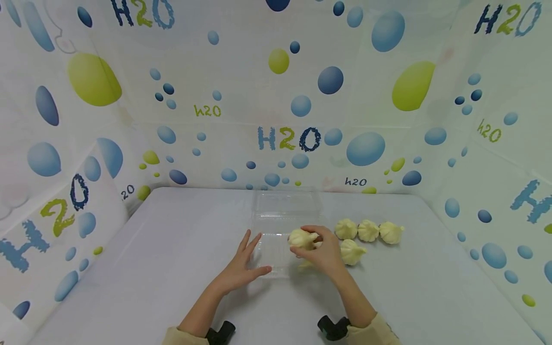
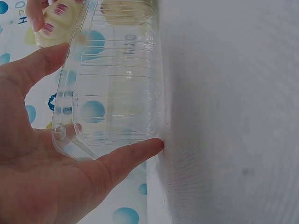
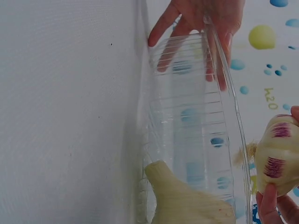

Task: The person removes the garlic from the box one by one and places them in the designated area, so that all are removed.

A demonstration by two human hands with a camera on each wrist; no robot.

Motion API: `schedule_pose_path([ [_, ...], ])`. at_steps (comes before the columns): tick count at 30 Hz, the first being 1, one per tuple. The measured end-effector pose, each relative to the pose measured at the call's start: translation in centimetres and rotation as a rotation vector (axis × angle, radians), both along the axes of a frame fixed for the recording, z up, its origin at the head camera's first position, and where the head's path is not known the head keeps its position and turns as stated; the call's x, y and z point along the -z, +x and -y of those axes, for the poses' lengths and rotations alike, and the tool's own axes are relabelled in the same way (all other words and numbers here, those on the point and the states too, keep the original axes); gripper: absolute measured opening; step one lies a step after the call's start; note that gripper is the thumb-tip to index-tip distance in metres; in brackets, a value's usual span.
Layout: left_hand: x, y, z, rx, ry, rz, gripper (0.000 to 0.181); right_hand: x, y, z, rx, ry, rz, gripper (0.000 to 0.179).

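Note:
My right hand [image 1: 323,249] pinches a garlic bulb [image 1: 302,239] between thumb and fingers, over the right part of a clear plastic container [image 1: 271,258]. Purple streaks mark this held bulb [image 3: 278,158] in the right wrist view. Another garlic bulb [image 3: 187,200] lies low in the container, seen through its clear wall and mostly covered by my right hand in the head view. My left hand [image 1: 241,268] spreads straight fingers at the container's left near corner. Its thumb and fingers lie along the ribbed wall in the left wrist view.
The container's hinged lid [image 1: 286,203] lies folded back toward the rear wall. Right of the container sit a row of three garlic bulbs [image 1: 368,231] and one more bulb [image 1: 352,252] nearer me. Everything stands on a white-covered table [image 1: 172,239] between patterned sheets.

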State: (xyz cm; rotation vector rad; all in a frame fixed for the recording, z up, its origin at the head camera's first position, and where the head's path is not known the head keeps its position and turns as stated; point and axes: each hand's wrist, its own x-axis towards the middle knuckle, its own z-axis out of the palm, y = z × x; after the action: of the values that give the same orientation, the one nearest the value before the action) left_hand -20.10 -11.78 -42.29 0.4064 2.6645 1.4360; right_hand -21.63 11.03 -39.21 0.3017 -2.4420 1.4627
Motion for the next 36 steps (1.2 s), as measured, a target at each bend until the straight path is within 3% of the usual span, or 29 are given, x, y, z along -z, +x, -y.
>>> schedule_pose_path([
  [3, 0.0, 0.0, 0.0, 0.002, 0.0, -0.002, 0.084, -0.3, 0.1, -0.4, 0.006, 0.001, -0.007, 0.051],
  [10, 0.0, 0.0, 0.0, 0.005, -0.004, -0.005, 0.086, -1.0, 0.1, -1.3, 0.048, -0.001, 0.072, 0.051],
  [17, 0.1, -0.1, 0.0, 0.007, 0.002, 0.002, 0.085, -1.4, 0.1, -2.2, 0.042, -0.077, 0.128, 0.054],
  [36, 0.0, 0.0, 0.1, 0.019, 0.01, -0.005, 0.084, -2.9, 0.2, -4.8, 0.092, -0.011, 0.142, 0.056],
])
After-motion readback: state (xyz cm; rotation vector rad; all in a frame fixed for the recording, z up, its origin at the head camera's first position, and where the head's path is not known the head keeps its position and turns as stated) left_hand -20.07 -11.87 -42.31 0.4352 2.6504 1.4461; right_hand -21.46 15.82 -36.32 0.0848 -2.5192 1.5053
